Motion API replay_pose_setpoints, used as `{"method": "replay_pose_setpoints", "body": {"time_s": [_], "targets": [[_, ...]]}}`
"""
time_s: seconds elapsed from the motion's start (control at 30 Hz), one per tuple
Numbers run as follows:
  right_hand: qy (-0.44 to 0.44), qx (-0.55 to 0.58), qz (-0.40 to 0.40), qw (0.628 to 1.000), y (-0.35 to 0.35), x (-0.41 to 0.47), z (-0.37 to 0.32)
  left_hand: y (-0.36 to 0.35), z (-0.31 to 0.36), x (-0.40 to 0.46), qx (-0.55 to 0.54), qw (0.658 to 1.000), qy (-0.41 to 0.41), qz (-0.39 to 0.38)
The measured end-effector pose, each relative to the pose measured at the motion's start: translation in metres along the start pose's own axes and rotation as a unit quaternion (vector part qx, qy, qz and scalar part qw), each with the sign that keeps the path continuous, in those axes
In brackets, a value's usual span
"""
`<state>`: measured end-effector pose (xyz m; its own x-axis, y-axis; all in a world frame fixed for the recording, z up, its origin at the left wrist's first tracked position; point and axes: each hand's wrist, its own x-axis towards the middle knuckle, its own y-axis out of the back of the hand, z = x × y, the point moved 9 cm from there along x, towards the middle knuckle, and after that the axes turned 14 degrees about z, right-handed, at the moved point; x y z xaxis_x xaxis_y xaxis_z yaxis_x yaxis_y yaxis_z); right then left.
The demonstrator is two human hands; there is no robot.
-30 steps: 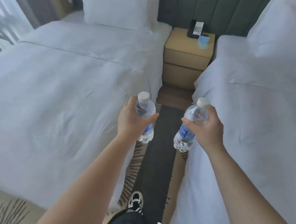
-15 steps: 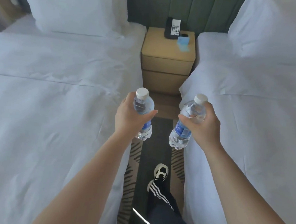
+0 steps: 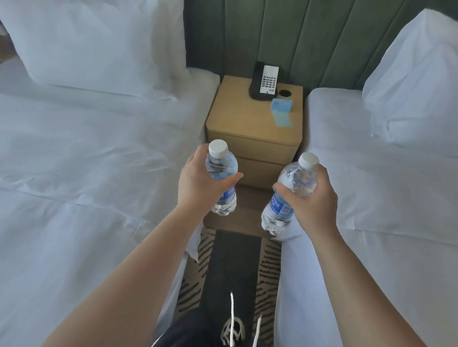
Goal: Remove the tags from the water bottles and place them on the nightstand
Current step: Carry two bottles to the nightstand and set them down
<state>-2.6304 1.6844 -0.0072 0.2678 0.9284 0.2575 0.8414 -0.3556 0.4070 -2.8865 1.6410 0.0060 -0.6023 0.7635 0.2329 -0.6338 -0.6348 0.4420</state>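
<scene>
The left hand (image 3: pixel 200 183) grips 1 clear plastic water bottle with a white screw cap (image 3: pixel 220 172), fingers wrapped around its upper body, thumb pressed across the front. The right hand (image 3: pixel 316 199) grips a 2nd clear plastic water bottle with a blue label (image 3: pixel 288 202), tilted slightly, fingers curled behind, thumb on the front. Both bottles hang in the air, apart, in front of the tan wooden 2-drawer nightstand (image 3: pixel 237 119). A black desk telephone (image 3: pixel 264 81) and a pale blue folded card (image 3: pixel 282 113) rest on its top. White-sheeted beds (image 3: pixel 74 162) flank the aisle.

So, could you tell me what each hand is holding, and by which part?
The left hand grips one water bottle around its upper body; the right hand grips the other water bottle just below the shoulder.
</scene>
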Motion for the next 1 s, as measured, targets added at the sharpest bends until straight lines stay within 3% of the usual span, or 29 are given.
{"method": "replay_pose_setpoints", "body": {"time_s": [0.7,1.0], "targets": [[-0.020,-0.015,0.011,1.000,-0.223,0.324,0.014,-0.198,-0.034,0.338,-0.003,0.999,0.024,-0.033],[-0.030,-0.005,-0.045,0.998,-0.319,0.424,0.028,-0.265,-0.067,0.438,0.037,0.997,0.056,-0.047]]}}
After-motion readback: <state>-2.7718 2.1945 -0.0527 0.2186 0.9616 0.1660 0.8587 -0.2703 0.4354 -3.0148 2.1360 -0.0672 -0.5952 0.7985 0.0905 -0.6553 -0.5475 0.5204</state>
